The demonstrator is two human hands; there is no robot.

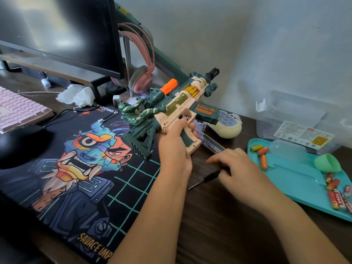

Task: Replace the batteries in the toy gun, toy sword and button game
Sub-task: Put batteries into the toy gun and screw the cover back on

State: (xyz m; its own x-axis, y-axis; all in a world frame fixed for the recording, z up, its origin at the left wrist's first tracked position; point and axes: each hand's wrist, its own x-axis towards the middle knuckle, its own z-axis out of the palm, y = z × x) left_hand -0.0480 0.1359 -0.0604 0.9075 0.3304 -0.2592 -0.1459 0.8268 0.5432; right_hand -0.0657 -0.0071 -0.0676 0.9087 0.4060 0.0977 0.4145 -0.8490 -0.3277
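Head view: left hand [175, 145] grips the toy gun [171, 109] by its pistol grip, fingers wrapped round the grip and thumb up beside the trigger guard. The gun is held clear of the tabletop [219, 216], over the right edge of the printed mouse mat [76, 168], muzzle pointing up and away toward the back wall, stock down toward the mat. Right hand [240, 168] is low over the tabletop just right of the gun, fingers loosely bent and pointing left; its image is blurred. The black handle of a screwdriver [204, 179] runs in under this hand, shaft lying on the wood; cannot tell whether the fingers hold it or only cover it. A clear toy sword [214, 143] lies on the tabletop behind the gun's grip, partly hidden by it. The cream button game [227, 124] sits behind that, toward the back edge. A teal tray [297, 180] lies at the right edge: orange batteries [263, 161] in its far-left compartment, red batteries [336, 197] in its near-right part.
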